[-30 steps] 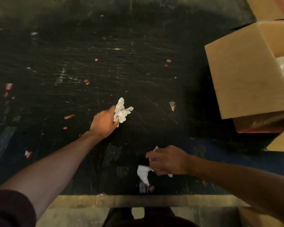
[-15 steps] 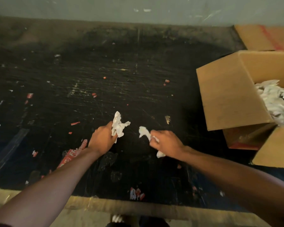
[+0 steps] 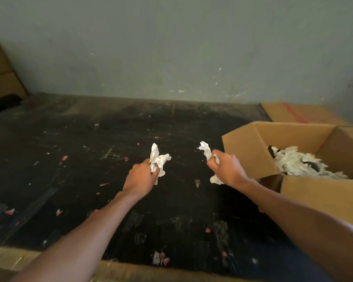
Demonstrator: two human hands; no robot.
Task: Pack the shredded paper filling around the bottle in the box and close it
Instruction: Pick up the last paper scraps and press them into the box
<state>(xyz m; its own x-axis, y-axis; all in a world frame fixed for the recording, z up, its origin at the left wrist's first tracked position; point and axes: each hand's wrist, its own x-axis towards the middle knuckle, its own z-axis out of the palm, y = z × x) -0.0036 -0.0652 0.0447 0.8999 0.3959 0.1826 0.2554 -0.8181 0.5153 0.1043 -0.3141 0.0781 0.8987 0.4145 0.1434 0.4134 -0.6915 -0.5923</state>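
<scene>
An open cardboard box (image 3: 247, 151) stands at the right of the black table, its flaps raised. White shredded paper (image 3: 298, 163) fills it, with dark patches of the bottle (image 3: 312, 165) showing through. My left hand (image 3: 140, 177) is closed on a crumpled white paper wad (image 3: 158, 158), held above the table's middle. My right hand (image 3: 227, 169) grips another white paper piece (image 3: 206, 150), just left of the box's near corner.
The black tabletop (image 3: 90, 159) is scratched and dotted with small red and white scraps. A grey wall stands behind it. A second cardboard piece (image 3: 298, 115) with red marking lies behind the box. Brown cardboard (image 3: 0, 72) leans at far left.
Both hands lifted off the table with their paper and moved up and rightward toward the box. The view tilted up, bringing the wall and the box's inside into sight.
</scene>
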